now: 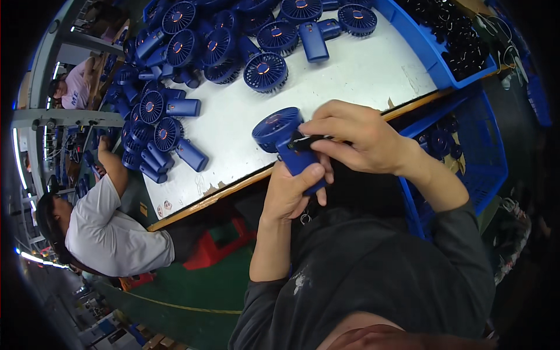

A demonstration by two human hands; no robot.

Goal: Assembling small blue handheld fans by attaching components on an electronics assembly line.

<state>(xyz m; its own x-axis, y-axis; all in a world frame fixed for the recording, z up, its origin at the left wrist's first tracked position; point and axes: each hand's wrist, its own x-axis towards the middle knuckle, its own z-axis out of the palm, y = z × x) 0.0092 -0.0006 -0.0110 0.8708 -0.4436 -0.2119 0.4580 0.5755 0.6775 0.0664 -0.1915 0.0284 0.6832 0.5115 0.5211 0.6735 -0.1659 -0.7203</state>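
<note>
A blue handheld fan (276,129) is in my left hand (287,193), its fingers wrapped round the handle below the round grille. The fan is tilted, with its head over the table's near edge. My right hand (367,137) pinches a narrow black piece (303,142) between thumb and fingers, against the fan's neck where the handle meets the head. Whether that piece is a strap or a tool I cannot make out, as the fingers partly cover it. Beyond my hands, another blue fan (266,72) lies on the white table (227,122).
Several more blue fans (216,46) are heaped at the table's far left. A blue tray (417,44) of small black pieces stands at the right. Below it, a blue crate (493,140) holds dark parts. A co-worker in a white shirt (116,224) sits at the left.
</note>
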